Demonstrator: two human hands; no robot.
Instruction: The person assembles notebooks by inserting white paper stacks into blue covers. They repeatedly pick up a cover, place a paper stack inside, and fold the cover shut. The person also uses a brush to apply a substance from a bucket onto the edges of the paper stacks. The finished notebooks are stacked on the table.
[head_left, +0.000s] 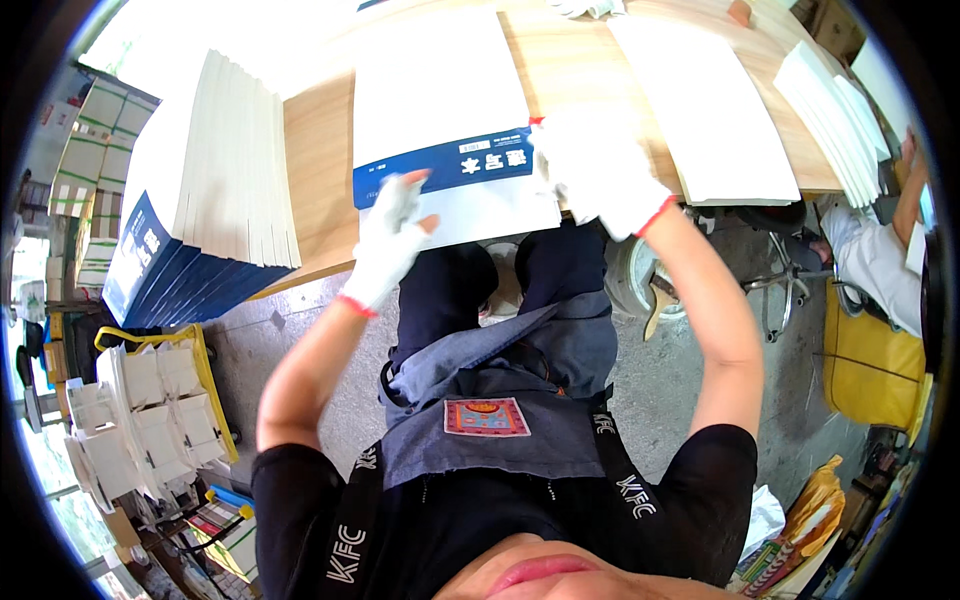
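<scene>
A white paper pad [440, 85] lies on the wooden table in front of me, a printed dark blue band [440, 168] across its near part and a white strip below it. My left hand [392, 245], in a white glove with bare fingertips, hovers over the pad's left side. Its thumb and forefinger are apart, and nothing shows between them. At the pad's right edge, beside the end of the blue band, is my right hand [600, 180], in a white glove with a red cuff. Glare hides its fingers, so I cannot tell whether they grip the edge.
A tall stack of blue-covered pads [210, 180] stands at the table's left. White paper [715, 120] lies right of me, with more sheets [830, 125] beyond. Below are a white bucket [640, 275] with a brush, a chair base [785, 285] and a loaded yellow cart [205, 395]. Another person sits far right.
</scene>
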